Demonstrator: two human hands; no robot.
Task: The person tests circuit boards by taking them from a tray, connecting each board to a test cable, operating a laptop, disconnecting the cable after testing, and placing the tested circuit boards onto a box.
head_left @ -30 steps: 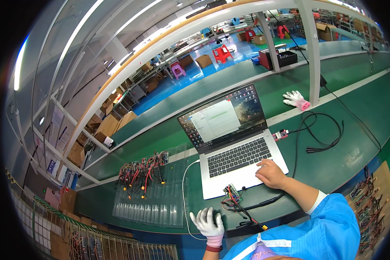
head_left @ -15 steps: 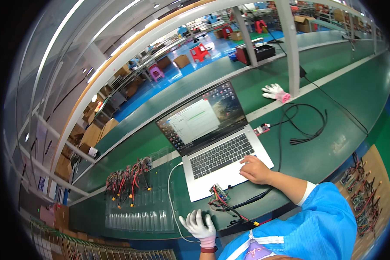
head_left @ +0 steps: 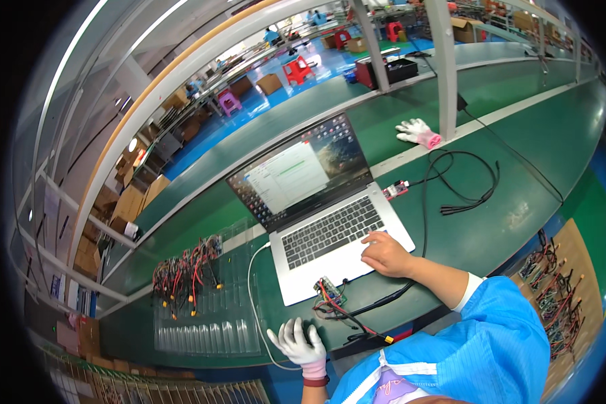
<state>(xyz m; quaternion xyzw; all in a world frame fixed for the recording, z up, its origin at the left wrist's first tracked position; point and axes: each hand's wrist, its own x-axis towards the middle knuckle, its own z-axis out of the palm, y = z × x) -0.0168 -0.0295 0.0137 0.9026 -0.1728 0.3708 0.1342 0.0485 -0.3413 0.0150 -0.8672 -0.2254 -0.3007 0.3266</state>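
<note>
An open silver laptop (head_left: 330,229) stands on the green bench, its screen lit. My bare right hand (head_left: 386,252) rests on the laptop's lower right corner, by the trackpad, fingers spread and holding nothing. My left hand (head_left: 299,341), in a white glove, lies flat near the bench's front edge with fingers apart. Between the hands lies a small circuit board with coloured wires (head_left: 330,293), just in front of the laptop. A white cable (head_left: 252,296) curves from the laptop's left side toward my left hand.
A clear ribbed tray (head_left: 212,326) with a pile of wired boards (head_left: 185,273) lies at the left. A black cable loop (head_left: 461,182) and a white glove (head_left: 417,131) lie to the right. Metal frame posts (head_left: 444,67) rise behind; more wired boards (head_left: 559,296) sit at the lower right.
The view has shifted, so the laptop sits more to the left and lower. Both hands stay where they were, right on the laptop, left on the bench.
</note>
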